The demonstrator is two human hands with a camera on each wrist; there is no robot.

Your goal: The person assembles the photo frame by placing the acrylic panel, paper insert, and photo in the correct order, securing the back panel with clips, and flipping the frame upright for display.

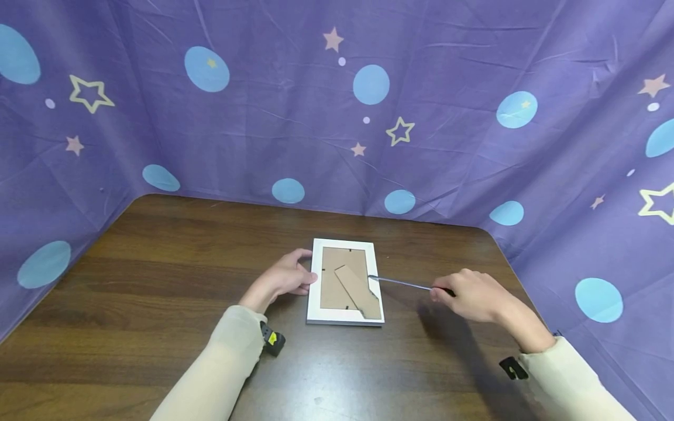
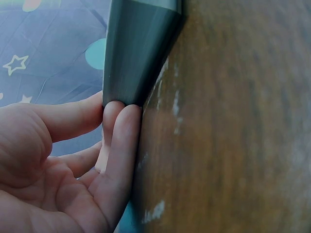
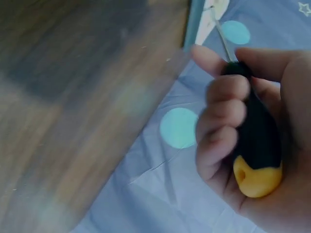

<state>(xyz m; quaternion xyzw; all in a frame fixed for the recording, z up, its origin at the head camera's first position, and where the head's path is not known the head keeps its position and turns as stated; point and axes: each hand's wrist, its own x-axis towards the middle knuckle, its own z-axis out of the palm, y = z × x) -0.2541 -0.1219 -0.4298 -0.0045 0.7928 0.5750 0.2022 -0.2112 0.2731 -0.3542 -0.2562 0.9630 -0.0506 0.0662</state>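
Observation:
A white picture frame (image 1: pixel 343 316) lies back side up on the table, its brown backing board (image 1: pixel 334 257) and slanting stand leg (image 1: pixel 358 292) showing. Small dark tabs sit along the board's edges. My left hand (image 1: pixel 286 273) holds the frame's left side, thumb on the upper face; in the left wrist view its fingertips (image 2: pixel 127 116) press against the side wall. My right hand (image 1: pixel 471 294) grips a screwdriver by its black and yellow handle (image 3: pixel 260 131). The thin shaft (image 1: pixel 402 283) reaches left, its tip right at the backing board's right edge.
The brown wooden table (image 1: pixel 200 251) has rounded far corners. A purple cloth (image 1: pixel 295 117) with stars and blue spots hangs behind it and along both sides. Dark straps with small fittings (image 1: pixel 274 342) sit at both wrists.

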